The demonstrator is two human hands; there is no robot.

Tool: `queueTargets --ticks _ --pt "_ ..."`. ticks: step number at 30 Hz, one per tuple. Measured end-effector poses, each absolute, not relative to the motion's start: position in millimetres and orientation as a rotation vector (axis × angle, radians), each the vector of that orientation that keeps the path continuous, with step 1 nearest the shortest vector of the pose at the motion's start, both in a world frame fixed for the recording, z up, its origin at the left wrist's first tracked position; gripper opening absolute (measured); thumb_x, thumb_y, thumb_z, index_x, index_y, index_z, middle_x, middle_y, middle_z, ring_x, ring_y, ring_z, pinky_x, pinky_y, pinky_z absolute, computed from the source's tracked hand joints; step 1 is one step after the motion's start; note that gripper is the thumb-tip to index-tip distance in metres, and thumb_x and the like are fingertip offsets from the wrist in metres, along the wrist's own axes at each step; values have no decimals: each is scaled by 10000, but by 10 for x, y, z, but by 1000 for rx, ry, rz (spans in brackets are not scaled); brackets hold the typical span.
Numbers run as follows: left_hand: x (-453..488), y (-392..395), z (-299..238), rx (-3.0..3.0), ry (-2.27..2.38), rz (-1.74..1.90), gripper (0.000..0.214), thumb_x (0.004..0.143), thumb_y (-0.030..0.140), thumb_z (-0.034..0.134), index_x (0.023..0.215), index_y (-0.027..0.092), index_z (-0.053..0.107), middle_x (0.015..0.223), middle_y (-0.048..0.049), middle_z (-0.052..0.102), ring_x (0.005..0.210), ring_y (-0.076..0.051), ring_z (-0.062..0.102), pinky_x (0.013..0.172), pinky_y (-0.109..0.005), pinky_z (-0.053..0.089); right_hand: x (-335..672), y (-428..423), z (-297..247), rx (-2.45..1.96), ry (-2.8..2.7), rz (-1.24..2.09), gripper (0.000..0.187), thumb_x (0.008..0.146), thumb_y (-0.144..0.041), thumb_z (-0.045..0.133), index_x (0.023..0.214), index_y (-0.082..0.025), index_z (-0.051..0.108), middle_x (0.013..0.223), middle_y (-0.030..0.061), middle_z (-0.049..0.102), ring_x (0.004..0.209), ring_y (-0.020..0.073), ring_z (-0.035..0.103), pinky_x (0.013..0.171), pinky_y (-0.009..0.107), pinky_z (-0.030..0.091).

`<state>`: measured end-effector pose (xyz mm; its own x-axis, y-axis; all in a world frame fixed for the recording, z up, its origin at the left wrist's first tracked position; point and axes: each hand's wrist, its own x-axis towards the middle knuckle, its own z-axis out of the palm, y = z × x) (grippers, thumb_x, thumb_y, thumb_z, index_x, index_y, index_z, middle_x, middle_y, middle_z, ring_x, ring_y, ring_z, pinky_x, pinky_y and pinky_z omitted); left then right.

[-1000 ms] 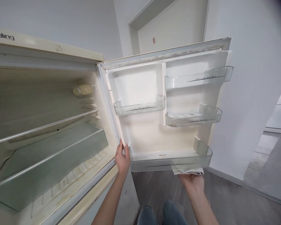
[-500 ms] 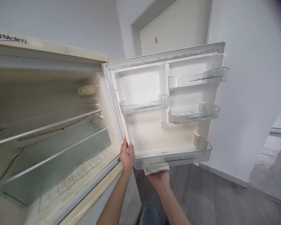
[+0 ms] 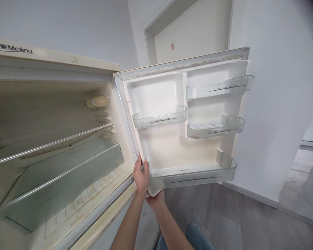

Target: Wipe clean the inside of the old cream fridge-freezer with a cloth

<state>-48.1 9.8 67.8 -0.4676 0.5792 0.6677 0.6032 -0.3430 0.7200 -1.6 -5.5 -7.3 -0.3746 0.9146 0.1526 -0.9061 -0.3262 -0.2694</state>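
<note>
Since the earlier frame our right hand (image 3: pixel 154 202) has slid the white cloth (image 3: pixel 153 191) leftward along the underside of the fridge door (image 3: pixel 169 152), from beneath the middle of the bottom door bin (image 3: pixel 195 177) to the door's lower hinge-side corner. Now the cloth sits pressed against that corner, bunched in our right hand, whose fingers are curled up around it from below; it touches the door and lies just under our left hand (image 3: pixel 141 175). Our left hand grips the door's inner edge, fingers closed on the rim, steadying it. We judge the cloth soft, light and limp, best held bunched in the palm; the door looks stiff and swings freely, so the edge is our hold.
</note>
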Motion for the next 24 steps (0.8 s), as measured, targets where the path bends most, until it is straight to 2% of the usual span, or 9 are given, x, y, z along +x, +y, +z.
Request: queueTargets --ticks 5,11,16,19,24 --pt "-497 121 653 -1586 -1756 -2001 504 892 436 489 1358 244 493 1314 -103 613 1170 -227 591 1009 -370 454 268 -32 -26 29 -369 2036 210 806 -276 457 838 -265 664 862 -9 718 947 189 651 793 401 532" --pt "-481 115 665 -1576 -1787 -1999 526 887 440 494 1361 211 490 1302 -126 617 1157 -234 598 964 -362 487 803 41 -99 -53 -494 1976 274 794 -386 422 880 -289 662 922 27 715 1028 208 628 886 456 493" --pt "-460 114 679 -1559 -1806 -2002 532 891 443 483 1347 171 504 1317 -144 605 1147 -232 604 944 -348 490 1508 168 -211 -283 -321 1813 314 755 -381 406 939 -327 655 1015 20 705 1036 239 632 918 538 461" --pt "-455 121 674 -1551 -1780 -2020 530 888 445 486 1344 177 506 1304 -139 614 1138 -231 607 964 -360 478 1987 218 -241 -385 -217 1692 361 739 -326 400 1004 -309 644 1092 34 687 1041 251 630 924 586 440" --pt "-443 116 706 -1561 -1813 -2089 536 883 468 487 1349 204 500 1333 -130 592 1186 -239 578 1002 -376 459 2771 337 -293 -396 -98 1473 377 768 -270 377 1038 -243 638 1064 69 689 947 221 657 854 541 507"
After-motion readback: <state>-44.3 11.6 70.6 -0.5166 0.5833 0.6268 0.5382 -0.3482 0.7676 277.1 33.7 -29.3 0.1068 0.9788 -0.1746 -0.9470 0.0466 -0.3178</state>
